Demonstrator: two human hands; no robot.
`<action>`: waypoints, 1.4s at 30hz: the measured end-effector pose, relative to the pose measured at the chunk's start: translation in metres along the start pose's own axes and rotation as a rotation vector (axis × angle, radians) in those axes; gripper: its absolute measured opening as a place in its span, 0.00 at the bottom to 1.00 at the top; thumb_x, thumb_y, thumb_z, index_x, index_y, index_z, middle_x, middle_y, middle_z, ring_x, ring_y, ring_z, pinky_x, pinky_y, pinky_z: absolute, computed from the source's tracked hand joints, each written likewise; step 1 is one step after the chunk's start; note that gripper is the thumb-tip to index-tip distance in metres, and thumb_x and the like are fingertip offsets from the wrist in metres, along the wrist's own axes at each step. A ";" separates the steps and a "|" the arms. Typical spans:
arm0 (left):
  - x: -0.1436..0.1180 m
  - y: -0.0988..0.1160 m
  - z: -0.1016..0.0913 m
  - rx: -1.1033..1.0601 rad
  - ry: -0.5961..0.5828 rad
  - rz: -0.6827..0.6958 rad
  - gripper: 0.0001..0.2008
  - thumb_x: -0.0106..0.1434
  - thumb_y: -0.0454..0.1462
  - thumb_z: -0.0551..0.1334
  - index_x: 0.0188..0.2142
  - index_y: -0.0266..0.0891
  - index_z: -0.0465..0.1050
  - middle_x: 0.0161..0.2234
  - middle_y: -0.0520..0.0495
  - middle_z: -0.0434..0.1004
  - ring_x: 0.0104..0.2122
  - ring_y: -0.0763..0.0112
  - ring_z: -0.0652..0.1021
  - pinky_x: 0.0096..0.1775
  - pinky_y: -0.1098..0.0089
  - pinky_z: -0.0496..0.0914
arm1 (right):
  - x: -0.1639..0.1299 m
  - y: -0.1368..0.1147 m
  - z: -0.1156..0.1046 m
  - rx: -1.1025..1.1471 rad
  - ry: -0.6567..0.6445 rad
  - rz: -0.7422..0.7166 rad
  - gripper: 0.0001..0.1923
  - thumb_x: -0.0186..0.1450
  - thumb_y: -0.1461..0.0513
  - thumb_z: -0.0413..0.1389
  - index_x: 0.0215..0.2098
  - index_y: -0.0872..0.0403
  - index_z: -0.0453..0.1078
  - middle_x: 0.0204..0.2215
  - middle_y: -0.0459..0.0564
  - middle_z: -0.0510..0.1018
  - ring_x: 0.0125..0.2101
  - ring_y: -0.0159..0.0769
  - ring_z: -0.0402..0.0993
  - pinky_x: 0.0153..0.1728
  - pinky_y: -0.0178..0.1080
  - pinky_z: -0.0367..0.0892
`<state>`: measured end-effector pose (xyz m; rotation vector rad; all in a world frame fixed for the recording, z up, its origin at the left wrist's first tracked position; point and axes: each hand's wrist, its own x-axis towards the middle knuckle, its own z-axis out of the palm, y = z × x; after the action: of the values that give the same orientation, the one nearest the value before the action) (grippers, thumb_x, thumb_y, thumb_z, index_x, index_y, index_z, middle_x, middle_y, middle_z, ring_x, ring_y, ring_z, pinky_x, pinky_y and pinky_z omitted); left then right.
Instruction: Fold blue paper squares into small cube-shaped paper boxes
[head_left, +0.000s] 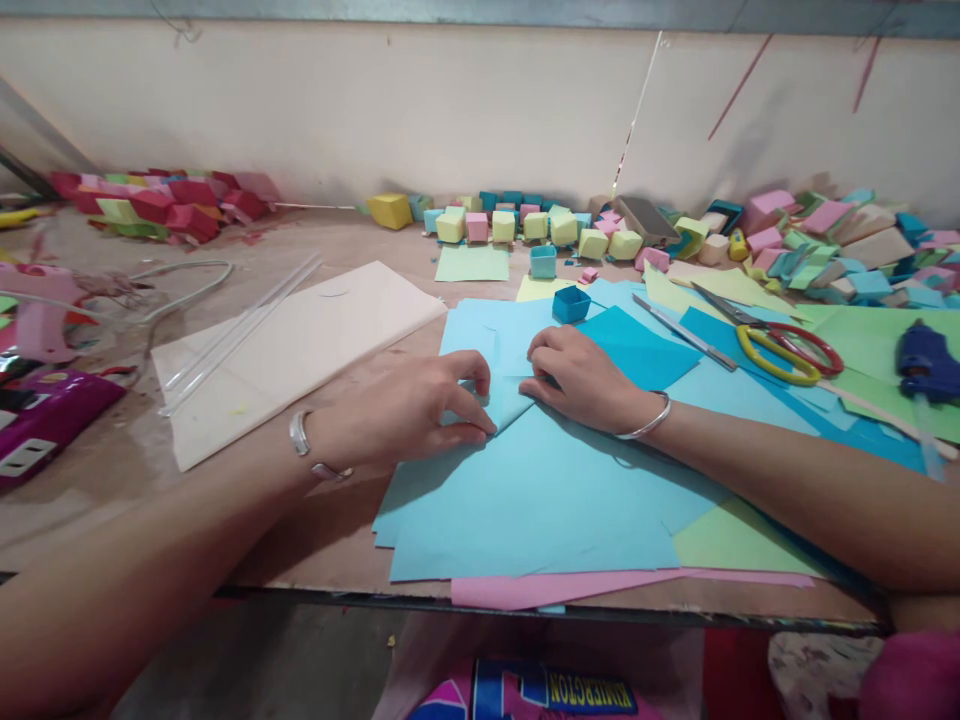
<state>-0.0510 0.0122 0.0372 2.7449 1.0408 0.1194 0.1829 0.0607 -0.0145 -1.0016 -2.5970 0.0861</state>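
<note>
Brown, the surface (315, 535) carried light-blue sheets (525, 510), stacked at its front edge. Over them, the left hand (416, 410) had thumb and fingertips nearly together at the near end of a fold (514, 413); the right hand (585, 380), loosely curled, rested at the far end. Whether either pinched the paper, I could not tell. Creasing seemed the step in hand, the next move calling for even pressure along the edge. Atop the stack, between both hands, the fold's long axis slanted from near left to far right.
</note>
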 end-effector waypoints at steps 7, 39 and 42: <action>0.000 0.000 -0.003 0.020 -0.058 0.041 0.08 0.64 0.41 0.62 0.39 0.53 0.81 0.40 0.53 0.75 0.28 0.77 0.74 0.33 0.72 0.63 | 0.000 -0.001 0.001 -0.006 0.011 -0.028 0.12 0.67 0.60 0.54 0.28 0.57 0.70 0.37 0.56 0.73 0.36 0.39 0.62 0.39 0.43 0.58; 0.002 0.004 -0.002 0.014 -0.036 0.054 0.08 0.64 0.39 0.61 0.39 0.48 0.80 0.40 0.51 0.76 0.29 0.75 0.74 0.33 0.71 0.64 | 0.000 0.029 -0.016 0.441 -0.165 -0.264 0.15 0.57 0.72 0.51 0.38 0.52 0.71 0.45 0.53 0.73 0.47 0.39 0.68 0.51 0.46 0.63; 0.002 0.005 -0.002 0.029 -0.043 0.051 0.08 0.65 0.39 0.61 0.39 0.49 0.80 0.40 0.51 0.76 0.29 0.75 0.74 0.32 0.72 0.64 | 0.003 0.032 -0.016 0.542 -0.157 -0.211 0.03 0.63 0.63 0.54 0.32 0.53 0.69 0.42 0.53 0.74 0.44 0.37 0.70 0.48 0.43 0.65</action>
<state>-0.0469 0.0106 0.0406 2.7882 0.9692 0.0531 0.2072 0.0857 -0.0041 -0.5402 -2.5742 0.7926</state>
